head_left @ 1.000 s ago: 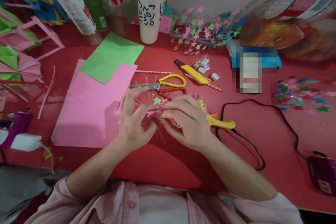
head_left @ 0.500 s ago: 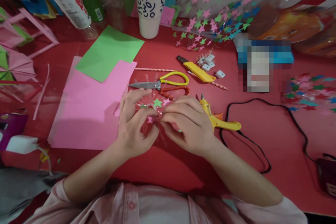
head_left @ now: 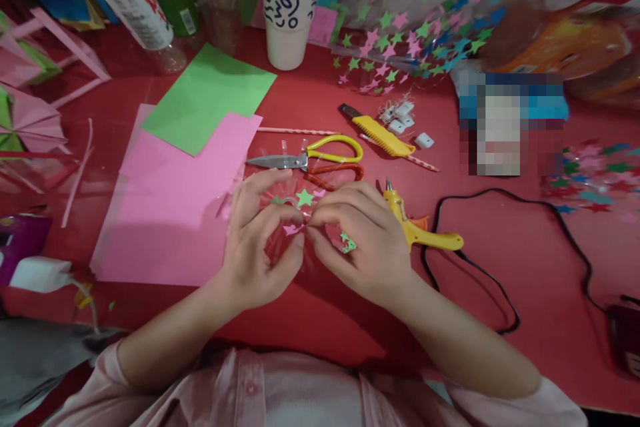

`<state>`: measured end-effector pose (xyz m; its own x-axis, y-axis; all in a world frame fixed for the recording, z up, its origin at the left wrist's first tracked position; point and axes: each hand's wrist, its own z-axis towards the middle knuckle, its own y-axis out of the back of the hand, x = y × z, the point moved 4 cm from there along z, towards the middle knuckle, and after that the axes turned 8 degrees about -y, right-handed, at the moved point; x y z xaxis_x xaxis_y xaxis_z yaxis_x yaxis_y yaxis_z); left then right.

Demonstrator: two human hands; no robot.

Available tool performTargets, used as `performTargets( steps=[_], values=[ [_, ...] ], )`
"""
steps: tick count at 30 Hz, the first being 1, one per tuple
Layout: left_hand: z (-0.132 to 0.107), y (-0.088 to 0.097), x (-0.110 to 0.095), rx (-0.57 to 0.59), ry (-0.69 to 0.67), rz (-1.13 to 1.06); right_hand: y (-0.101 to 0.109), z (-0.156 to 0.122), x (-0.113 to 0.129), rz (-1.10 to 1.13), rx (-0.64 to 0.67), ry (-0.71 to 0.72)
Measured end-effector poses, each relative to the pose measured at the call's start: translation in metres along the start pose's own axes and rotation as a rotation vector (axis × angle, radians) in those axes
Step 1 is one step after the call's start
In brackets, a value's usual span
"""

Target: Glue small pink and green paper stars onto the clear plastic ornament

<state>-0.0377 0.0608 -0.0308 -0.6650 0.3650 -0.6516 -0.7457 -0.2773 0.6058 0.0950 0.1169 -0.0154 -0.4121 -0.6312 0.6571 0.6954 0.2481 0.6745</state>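
My left hand [head_left: 257,240] is curled, its index fingertip meeting the right fingers over a clear plastic piece [head_left: 283,255] with splayed strips. My right hand [head_left: 365,233] is closed in a pinch there. What the fingertips hold is too small to make out. Around them, on the plastic, are a green paper star [head_left: 305,197], a pink star [head_left: 293,229] and small green stars [head_left: 347,241] under my right palm. Beyond the hands lie scissors [head_left: 280,161] with one yellow and one red handle. A yellow glue gun [head_left: 430,237] sits right beside my right hand.
Pink paper [head_left: 175,213] and green paper [head_left: 210,100] lie at left. Behind the scissors are a yellow cutter [head_left: 383,135], striped straws and small white blocks [head_left: 425,140]. A white cup [head_left: 287,47], bottles and star garlands [head_left: 390,40] line the back. A black cord [head_left: 500,190] loops at right.
The fingertips have shifted slightly and the small green stars under my right palm show more. The whole view has moved a little; the tools lie as before.
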Motion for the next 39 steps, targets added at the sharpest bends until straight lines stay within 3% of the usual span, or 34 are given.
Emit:
performTargets(
  steps=[13, 18, 30, 39],
  values=[
    [-0.0006, 0.0009, 0.0034, -0.004, 0.131, -0.092, -0.0010, -0.0006, 0.0049, -0.039, -0.029, -0.113],
    [-0.0004, 0.0006, 0.0048, 0.001, 0.105, -0.056, -0.0019, -0.0005, 0.0068, -0.078, -0.046, -0.080],
    [-0.0038, 0.0024, 0.0044, 0.012, 0.182, -0.005, -0.0019, -0.0022, 0.0087, -0.125, -0.079, -0.002],
    [-0.0054, -0.0016, 0.0067, 0.006, 0.118, 0.077, -0.0028, -0.0038, 0.0098, -0.143, -0.092, 0.048]
  ],
)
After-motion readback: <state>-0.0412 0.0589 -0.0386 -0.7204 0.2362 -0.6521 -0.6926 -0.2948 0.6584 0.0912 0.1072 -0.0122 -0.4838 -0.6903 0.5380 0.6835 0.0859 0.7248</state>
